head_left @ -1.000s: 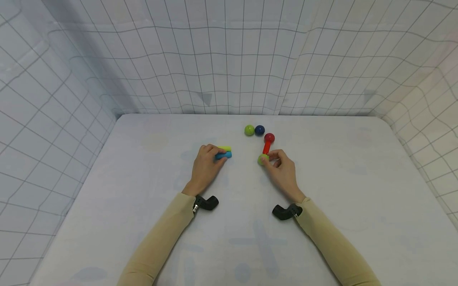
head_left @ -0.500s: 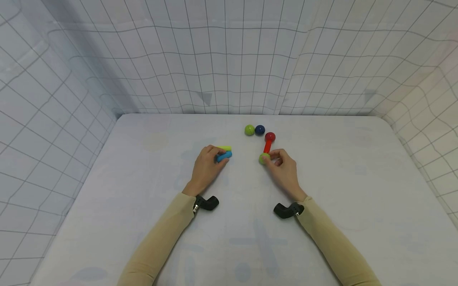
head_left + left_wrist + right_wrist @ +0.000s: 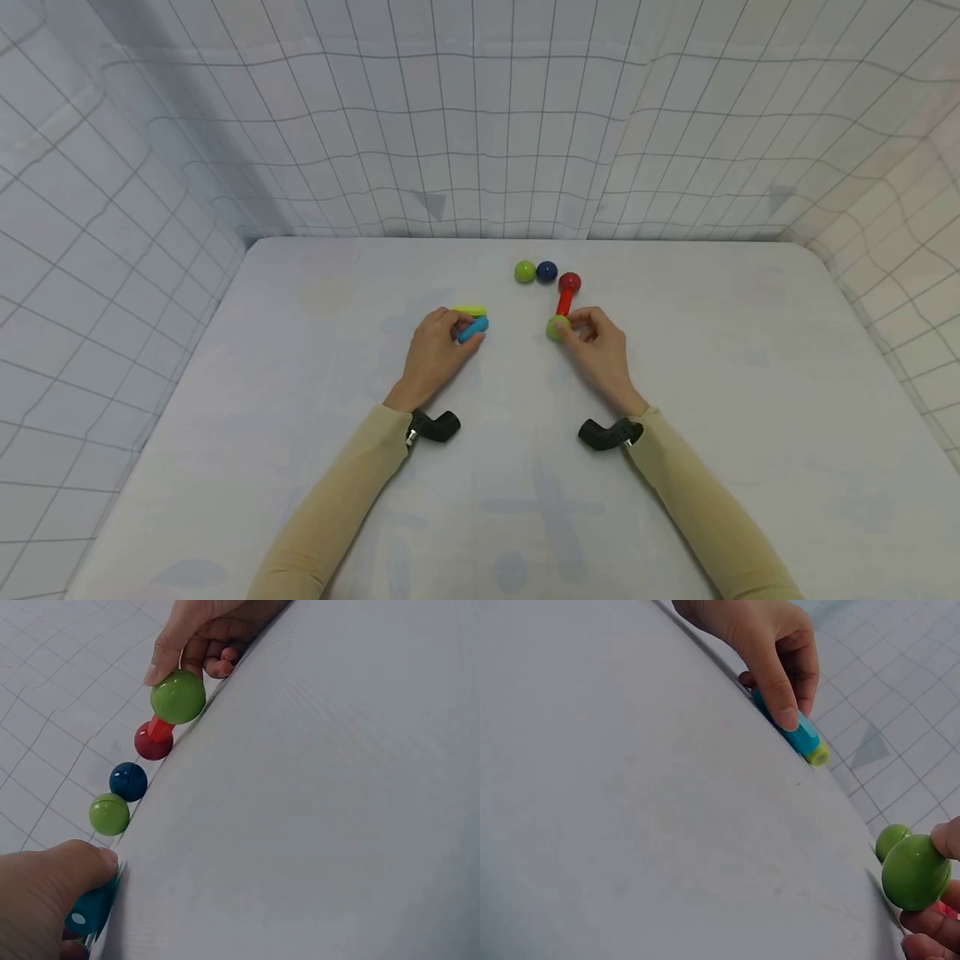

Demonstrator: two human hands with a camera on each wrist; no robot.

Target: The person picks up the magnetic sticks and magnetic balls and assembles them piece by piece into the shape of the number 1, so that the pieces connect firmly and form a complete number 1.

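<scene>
My left hand (image 3: 435, 354) pinches a short blue rod (image 3: 474, 327) between thumb and fingers, low over the table. Just behind it lies a yellow-green rod (image 3: 472, 310), whose end shows past the blue one in the right wrist view. In my right hand (image 3: 602, 354), thumb and fingertips grip a green ball (image 3: 916, 872). A red rod (image 3: 565, 302) runs from that ball to a red ball (image 3: 570, 283), the three in one line pointing away from me. The left wrist view shows a pale dot on the blue rod's near end (image 3: 78, 919).
A second green ball (image 3: 525, 272) and a dark blue ball (image 3: 547, 272) sit side by side near the table's far edge, left of the red ball. White cloth with a grid pattern (image 3: 480, 125) hangs behind and at both sides of the white table (image 3: 300, 467).
The blue rod has turned from nearly level to slanted, its right end now farther back. My right hand has shifted slightly away and right, bringing the green ball, red rod and red ball along.
</scene>
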